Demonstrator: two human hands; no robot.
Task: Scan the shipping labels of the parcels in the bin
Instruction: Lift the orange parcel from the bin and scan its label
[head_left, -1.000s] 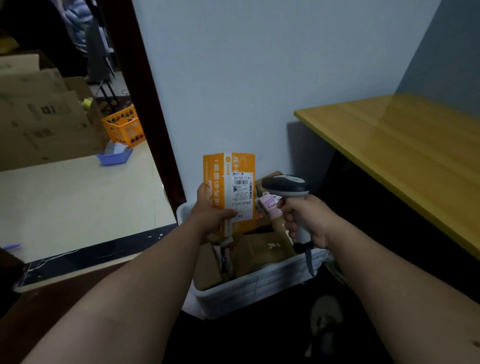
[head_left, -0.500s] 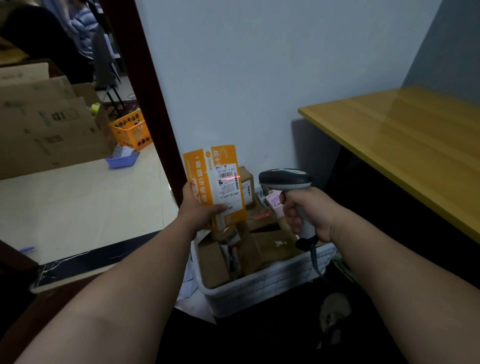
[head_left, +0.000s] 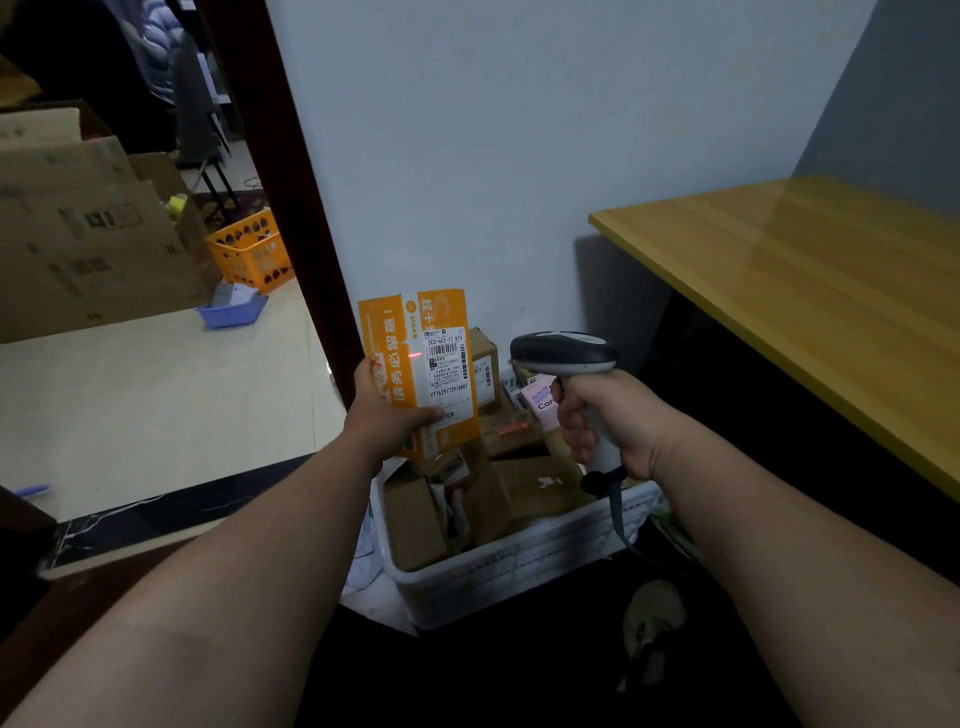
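1. Compared with half a second earlier, the orange parcel (head_left: 418, 371) tilts slightly more upright, and the red scan line (head_left: 415, 356) now falls left of the barcode rather than across the white shipping label (head_left: 448, 370).
2. Risk, misread: the red line sits on the orange print just beside the label, so the barcode is probably not captured. Cause: the scanner (head_left: 563, 353) points slightly off to the left, or the parcel is angled away.
3. Risk, wrong code: further parcels with labels stand in the white bin (head_left: 519, 566) directly behind the held one. A stray beam could register one of them instead.
4. Risk, covered label: the left thumb lies across the lower edge of the label. Sliding it upward would hide the printed number.
5. Left hand (head_left: 387, 413): closed around the lower left corner of the orange parcel, thumb on the front face, fingers behind. It holds the parcel upright above the bin, label side toward the camera, forearm extended forward.
6. Right hand (head_left: 605, 423): wrapped firmly around the scanner handle, index finger at the trigger area. The scanner head points left toward the parcel, and its cable hangs down over the bin rim.
7. Judged step: scanning of this parcel is in hand and not yet confirmed.
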